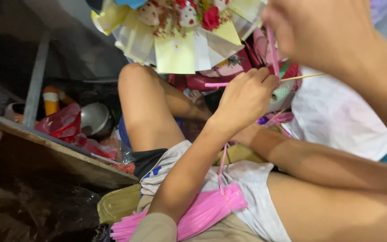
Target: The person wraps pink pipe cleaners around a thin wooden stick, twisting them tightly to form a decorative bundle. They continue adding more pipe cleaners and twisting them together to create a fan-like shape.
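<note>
— Why are both hands raised up in front of the chest like that?

— It looks as if the work is held clear of the lap so both hands can get at it. The left hand has its fingers curled tight round the lower end of a thin pink strip, and a thin wooden stick comes out from the same grip. The right hand sits just above, close to the camera, pinching the strip's upper part; its fingertips are blurred, so I judge them closed on the strip rather than see it plainly.

— Which way does the strip run?

— Its long axis is nearly upright, leaning a little left at the top, from the left hand's knuckles up into the right hand. A second pink piece pokes out level to the left of the left hand. The stick lies almost level, its free end pointing right and slightly up.

— And the spare material?

— A bundle of pink strips rests across the near lap on the grey shorts, slanting from near-left up to the right, probably kept within reach. Far off, above the hands, hangs a bouquet with yellow wrapping. A wooden board lies at the left.
</note>
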